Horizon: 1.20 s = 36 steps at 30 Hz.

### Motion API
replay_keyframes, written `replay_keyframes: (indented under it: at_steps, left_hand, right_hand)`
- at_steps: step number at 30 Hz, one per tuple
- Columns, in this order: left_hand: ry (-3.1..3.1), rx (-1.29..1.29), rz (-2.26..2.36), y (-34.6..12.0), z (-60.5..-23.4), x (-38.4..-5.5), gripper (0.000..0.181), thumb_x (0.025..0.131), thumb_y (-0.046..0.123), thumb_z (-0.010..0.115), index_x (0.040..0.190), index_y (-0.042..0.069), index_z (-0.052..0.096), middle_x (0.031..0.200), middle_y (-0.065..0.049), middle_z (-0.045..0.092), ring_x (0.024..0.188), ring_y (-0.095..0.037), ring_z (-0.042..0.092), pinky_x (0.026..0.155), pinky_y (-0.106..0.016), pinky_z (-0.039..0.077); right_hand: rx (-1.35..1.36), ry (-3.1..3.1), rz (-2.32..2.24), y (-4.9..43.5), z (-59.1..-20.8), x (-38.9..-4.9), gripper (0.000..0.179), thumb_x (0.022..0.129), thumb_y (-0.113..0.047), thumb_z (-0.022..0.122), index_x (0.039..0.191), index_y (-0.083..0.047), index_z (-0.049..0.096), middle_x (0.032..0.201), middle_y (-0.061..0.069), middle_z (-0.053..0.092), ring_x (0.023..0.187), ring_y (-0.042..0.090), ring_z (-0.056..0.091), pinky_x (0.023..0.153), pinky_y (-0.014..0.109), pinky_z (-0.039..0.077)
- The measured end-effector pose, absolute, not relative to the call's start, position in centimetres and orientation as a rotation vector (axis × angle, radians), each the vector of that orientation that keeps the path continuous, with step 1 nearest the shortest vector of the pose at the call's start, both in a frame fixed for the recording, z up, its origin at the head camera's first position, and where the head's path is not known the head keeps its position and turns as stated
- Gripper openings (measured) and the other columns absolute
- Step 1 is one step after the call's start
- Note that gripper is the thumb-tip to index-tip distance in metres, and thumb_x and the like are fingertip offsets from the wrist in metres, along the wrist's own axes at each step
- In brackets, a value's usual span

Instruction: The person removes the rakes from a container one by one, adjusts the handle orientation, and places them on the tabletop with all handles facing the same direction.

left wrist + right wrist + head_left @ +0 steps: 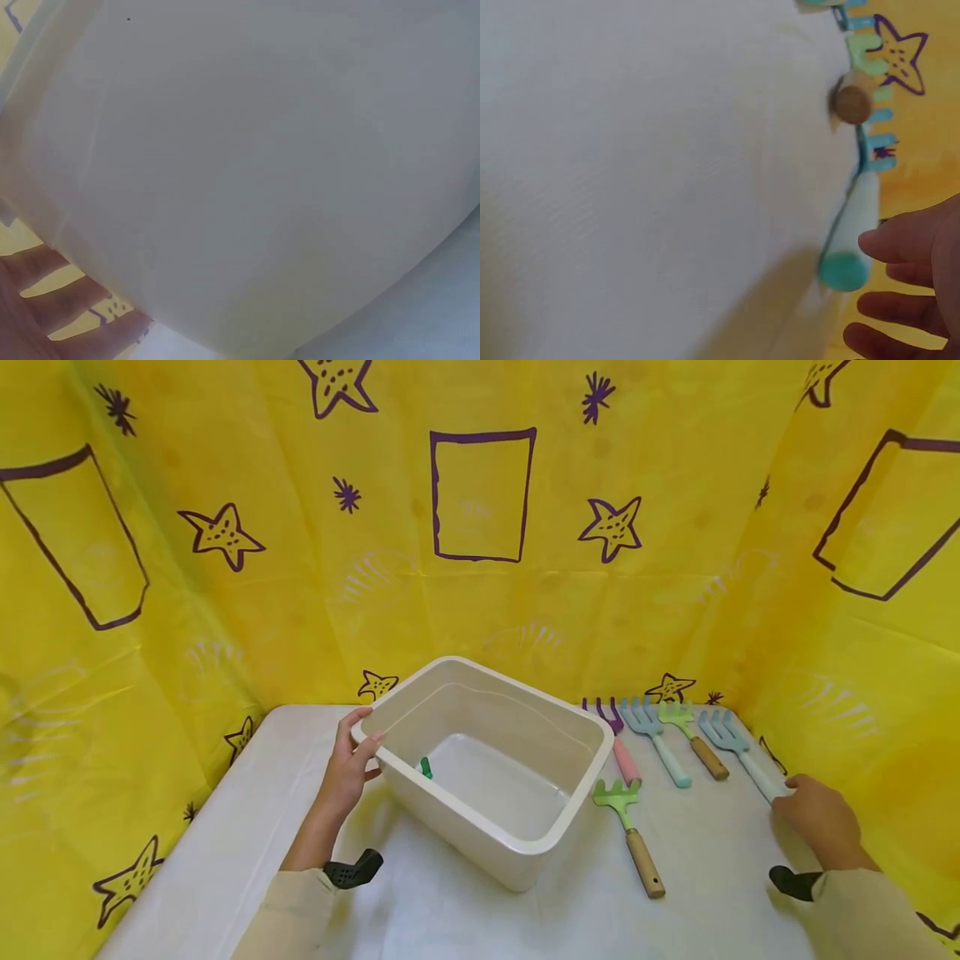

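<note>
A cream plastic bin [457, 833] stands tilted in the middle of the white table. My left hand [349, 772] grips its left corner, thumb over the rim; in the left wrist view the fingers [71, 304] spread along the bin's outer wall. Inside the bin, a small green piece [426, 767] shows by the near wall, the rest of it hidden. My right hand [819, 817] is at the handle end of a light blue hand rake [738, 745] at the far right. In the right wrist view its thumb overlaps the pale handle [851, 232], with the other fingers apart.
Left of that rake lie a green rake with a wooden handle [705, 756], another blue rake [662, 745] and a purple-tined rake with a pink handle [625, 760]. Nearer, beside the bin, lies another green rake [637, 852]. Yellow patterned cloth [480, 602] encloses the table [720, 877].
</note>
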<state>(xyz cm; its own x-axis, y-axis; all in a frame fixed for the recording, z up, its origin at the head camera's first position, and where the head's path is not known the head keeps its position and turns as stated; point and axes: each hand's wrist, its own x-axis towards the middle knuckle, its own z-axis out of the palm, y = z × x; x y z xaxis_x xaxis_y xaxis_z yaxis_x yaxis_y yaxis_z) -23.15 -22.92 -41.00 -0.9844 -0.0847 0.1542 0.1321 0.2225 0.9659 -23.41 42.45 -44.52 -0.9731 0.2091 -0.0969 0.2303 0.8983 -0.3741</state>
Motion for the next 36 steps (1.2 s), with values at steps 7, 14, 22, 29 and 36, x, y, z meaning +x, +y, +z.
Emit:
replay_keyframes:
  at_steps: [7, 14, 22, 29, 36]
  left_hand:
    - [-2.330, -0.046, -1.846, -22.9, -40.9, -23.3, 0.054, 0.101, 0.032, 0.048, 0.149, 0.026, 0.023, 0.142, -0.017, 0.034, 0.119, -0.041, 0.046, 0.090, -0.062, 0.045]
    - [-2.332, -0.045, -1.845, -22.9, -40.9, -23.3, 0.053, 0.101, 0.032, 0.048, 0.148, 0.026, 0.023, 0.141, -0.017, 0.035, 0.119, -0.041, 0.046, 0.090, -0.062, 0.045]
    - [-2.332, -0.049, -1.825, -22.9, -40.9, -23.4, 0.053, 0.101, 0.032, 0.047, 0.148, 0.025, 0.024, 0.136, -0.019, 0.037, 0.117, -0.042, 0.048, 0.089, -0.063, 0.045]
    - [-2.327, -0.043, -1.835, -22.9, -40.8, -23.4, 0.051, 0.102, 0.031, 0.047, 0.148, 0.024, 0.024, 0.133, -0.020, 0.038, 0.116, -0.042, 0.048, 0.089, -0.064, 0.045]
    - [-2.328, -0.040, -1.832, -22.9, -41.0, -23.4, 0.052, 0.102, 0.032, 0.047, 0.148, 0.024, 0.024, 0.132, -0.020, 0.038, 0.116, -0.042, 0.048, 0.089, -0.063, 0.045]
  right_hand:
    - [0.269, 3.116, -0.649, 41.4, -41.9, -24.5, 0.053, 0.090, -0.021, 0.061, 0.122, 0.019, 0.045, 0.115, 0.041, 0.051, 0.089, 0.053, 0.052, 0.072, 0.059, 0.045]
    - [0.114, 3.226, -0.771, 38.5, -37.8, -26.1, 0.052, 0.096, -0.025, 0.057, 0.127, 0.015, 0.046, 0.119, 0.042, 0.048, 0.097, 0.056, 0.050, 0.073, 0.060, 0.046]
    - [-0.141, 3.277, -0.880, 33.9, -33.0, -28.4, 0.049, 0.098, -0.025, 0.055, 0.131, 0.011, 0.047, 0.128, 0.038, 0.044, 0.106, 0.053, 0.048, 0.081, 0.064, 0.044]
    - [-0.262, 3.226, -0.903, 29.1, -29.4, -30.0, 0.053, 0.096, -0.024, 0.059, 0.137, 0.006, 0.044, 0.134, 0.037, 0.037, 0.101, 0.048, 0.057, 0.072, 0.053, 0.054]
    - [-0.377, 3.131, -0.961, 24.2, -27.0, -31.4, 0.053, 0.095, -0.022, 0.062, 0.140, -0.002, 0.044, 0.141, 0.030, 0.032, 0.109, 0.047, 0.055, 0.081, 0.051, 0.054]
